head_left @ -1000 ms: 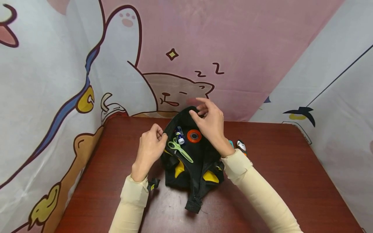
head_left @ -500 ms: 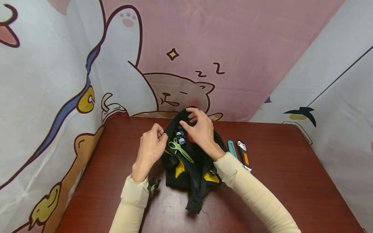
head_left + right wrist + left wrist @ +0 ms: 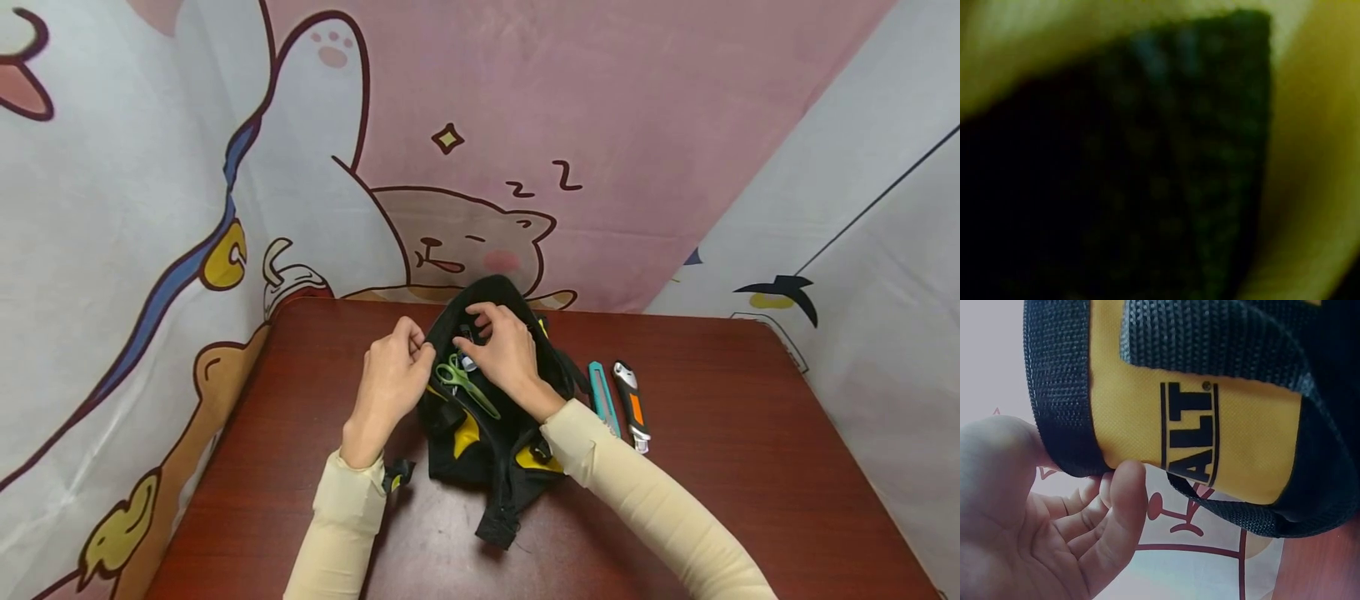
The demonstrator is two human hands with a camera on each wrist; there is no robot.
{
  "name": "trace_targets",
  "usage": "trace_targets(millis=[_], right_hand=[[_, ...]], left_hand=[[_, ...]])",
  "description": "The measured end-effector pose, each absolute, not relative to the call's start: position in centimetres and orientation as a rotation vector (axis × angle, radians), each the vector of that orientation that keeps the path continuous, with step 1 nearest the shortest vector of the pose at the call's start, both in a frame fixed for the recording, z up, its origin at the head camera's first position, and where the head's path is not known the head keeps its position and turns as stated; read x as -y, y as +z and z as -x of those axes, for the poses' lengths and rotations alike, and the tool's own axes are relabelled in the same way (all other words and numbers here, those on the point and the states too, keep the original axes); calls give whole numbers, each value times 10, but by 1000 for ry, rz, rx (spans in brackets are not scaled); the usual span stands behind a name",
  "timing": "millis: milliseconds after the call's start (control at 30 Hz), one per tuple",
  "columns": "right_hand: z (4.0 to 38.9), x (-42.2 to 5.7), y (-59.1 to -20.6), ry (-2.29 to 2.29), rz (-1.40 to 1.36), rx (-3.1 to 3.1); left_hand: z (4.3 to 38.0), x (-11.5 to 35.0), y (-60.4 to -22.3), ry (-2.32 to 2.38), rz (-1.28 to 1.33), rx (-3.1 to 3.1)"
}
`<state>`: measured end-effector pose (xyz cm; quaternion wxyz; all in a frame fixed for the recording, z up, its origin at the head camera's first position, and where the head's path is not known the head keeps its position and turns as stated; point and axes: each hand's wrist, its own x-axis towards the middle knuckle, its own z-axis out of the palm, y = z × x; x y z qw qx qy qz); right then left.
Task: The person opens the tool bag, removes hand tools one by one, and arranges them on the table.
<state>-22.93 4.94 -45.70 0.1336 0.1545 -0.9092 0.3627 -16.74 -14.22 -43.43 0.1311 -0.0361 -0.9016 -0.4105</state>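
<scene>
A black and yellow tool bag [image 3: 487, 287] stands with its mouth wide on the table. My left hand [image 3: 390, 371] pinches its left rim; the left wrist view shows the thumb and fingers at the black edge of the bag's yellow side [image 3: 1254, 437], which bears the letters "ALT". Inside the bag lie green scissors [image 3: 476, 396] and a mostly covered glue stick [image 3: 468, 363]. My right hand [image 3: 506, 354] reaches into the bag over the glue stick, thumb and fingers apart, with nothing seen between them. The right wrist view is dark and blurred.
To the right of the bag lie a teal utility knife [image 3: 602, 396] and a black and orange utility knife [image 3: 632, 404] on the brown table [image 3: 735, 467]. A strap [image 3: 498, 525] hangs at the bag's front. A printed cloth [image 3: 637, 125] rises behind the table.
My right hand has moved left and down into the bag, covering the round orange item and most of the glue stick. The utility knives have come into full sight. My left hand stays put.
</scene>
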Motion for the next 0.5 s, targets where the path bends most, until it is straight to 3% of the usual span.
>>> trace_targets(millis=[500], right_hand=[[240, -51, -478, 1069, -384, 2759]], left_hand=[[167, 142, -433, -1200, 89, 2633]])
